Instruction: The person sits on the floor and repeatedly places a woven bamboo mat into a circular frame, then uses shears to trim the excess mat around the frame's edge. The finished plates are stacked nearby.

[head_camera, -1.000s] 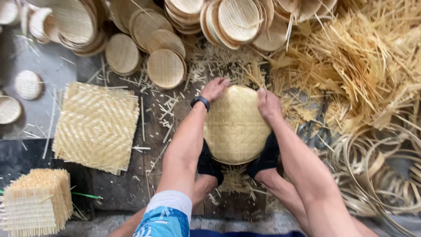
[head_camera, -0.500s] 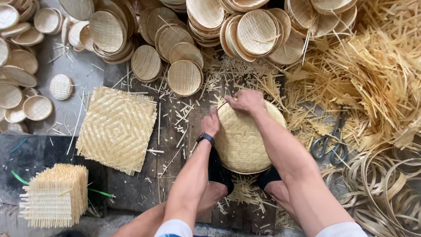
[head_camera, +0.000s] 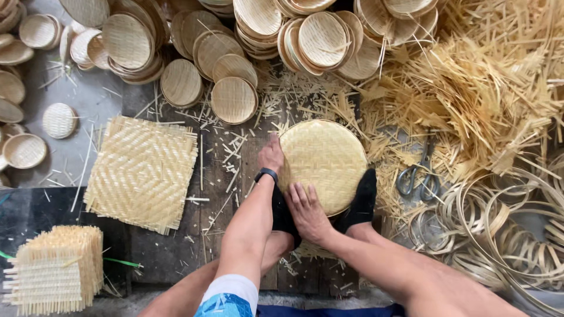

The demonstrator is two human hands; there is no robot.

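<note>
A round woven bamboo tray (head_camera: 326, 161) lies upside down on the wooden board, pinned at its near rim between my two feet in black socks. My left hand (head_camera: 271, 155), with a black wristband, grips the tray's left rim. My right hand (head_camera: 305, 212) presses on the tray's near-left rim, fingers spread over the weave.
A square woven bamboo mat (head_camera: 143, 172) lies to the left. A stack of square mats (head_camera: 54, 269) sits at bottom left. Finished round trays (head_camera: 234, 98) pile along the top. Scissors (head_camera: 416, 176) lie right, amid bamboo trimmings (head_camera: 482, 88) and coiled bamboo hoops (head_camera: 505, 235).
My right hand has moved from the tray's far rim to its near-left rim. My left hand has slid along the left rim. The view shifted to the left.
</note>
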